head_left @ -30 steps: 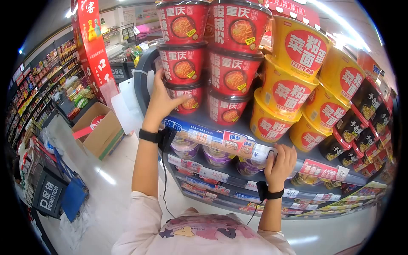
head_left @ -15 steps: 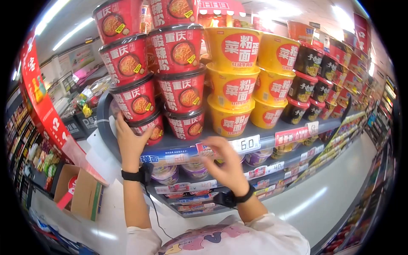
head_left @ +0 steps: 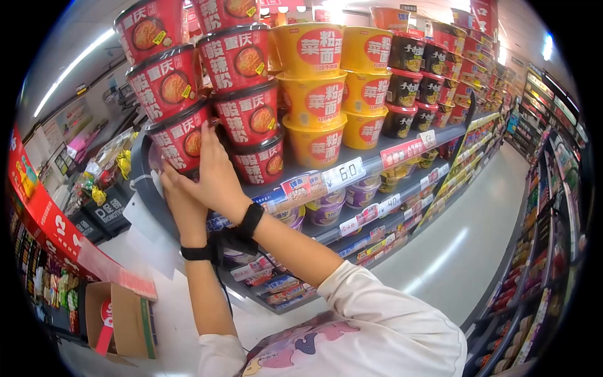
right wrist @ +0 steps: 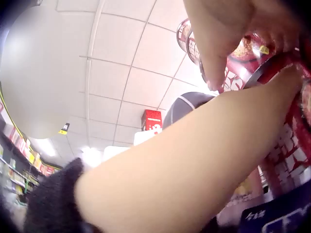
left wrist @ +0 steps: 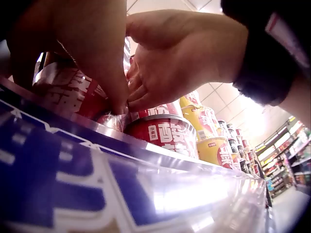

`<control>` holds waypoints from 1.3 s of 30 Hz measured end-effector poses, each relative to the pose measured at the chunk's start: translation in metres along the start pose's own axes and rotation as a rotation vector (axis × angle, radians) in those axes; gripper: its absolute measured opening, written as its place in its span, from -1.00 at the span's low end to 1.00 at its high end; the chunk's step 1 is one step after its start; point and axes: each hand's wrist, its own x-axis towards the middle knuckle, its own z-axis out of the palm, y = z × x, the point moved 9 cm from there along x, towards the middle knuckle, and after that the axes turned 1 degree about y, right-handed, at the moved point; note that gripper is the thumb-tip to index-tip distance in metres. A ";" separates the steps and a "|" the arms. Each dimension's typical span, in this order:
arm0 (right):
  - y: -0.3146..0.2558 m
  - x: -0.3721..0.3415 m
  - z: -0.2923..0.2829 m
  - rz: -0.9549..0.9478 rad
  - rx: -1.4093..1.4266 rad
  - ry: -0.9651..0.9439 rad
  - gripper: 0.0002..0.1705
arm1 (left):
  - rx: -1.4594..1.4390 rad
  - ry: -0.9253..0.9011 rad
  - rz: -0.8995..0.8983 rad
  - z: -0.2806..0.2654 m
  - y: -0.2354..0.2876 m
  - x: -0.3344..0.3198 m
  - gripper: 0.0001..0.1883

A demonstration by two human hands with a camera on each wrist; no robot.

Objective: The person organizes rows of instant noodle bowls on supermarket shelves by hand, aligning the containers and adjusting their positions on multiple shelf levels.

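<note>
Red noodle cups with black lids stand in two tall stacks at the left end of the shelf. My left hand (head_left: 185, 204) grips the bottom cup of the left stack, which both hands mostly hide. In the left wrist view its fingers and thumb reach round that red noodle cup (left wrist: 68, 94). Crossing over it, my right hand (head_left: 217, 173) lies with long straight fingers against the right side of the cup above (head_left: 182, 141). Its thumb spreads to the left. The neighbouring red stack's lowest cup (head_left: 257, 160) stands just right of the fingers.
Stacked yellow noodle cups (head_left: 314, 141) and black cups (head_left: 400, 119) continue rightward along the shelf. Price tags (head_left: 343, 173) line the shelf edge (head_left: 389, 157). Purple cups (head_left: 326, 210) sit one level below. A cardboard box (head_left: 129, 320) is on the floor at left.
My right hand has left the shelf edge and moved left across to the left red stack, over my left hand. The left hand stays at the bottom cup. The head view has turned right.
</note>
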 end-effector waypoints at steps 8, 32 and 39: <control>0.023 0.017 0.018 0.080 -0.122 -0.022 0.39 | 0.033 0.040 0.026 0.005 -0.007 -0.004 -0.21; 0.012 0.014 0.013 -0.010 -0.218 0.090 0.40 | 0.039 0.062 0.057 0.006 -0.011 -0.002 -0.16; 0.017 0.014 0.021 -0.079 -0.258 0.089 0.41 | 0.077 0.079 0.072 0.001 -0.007 -0.003 -0.35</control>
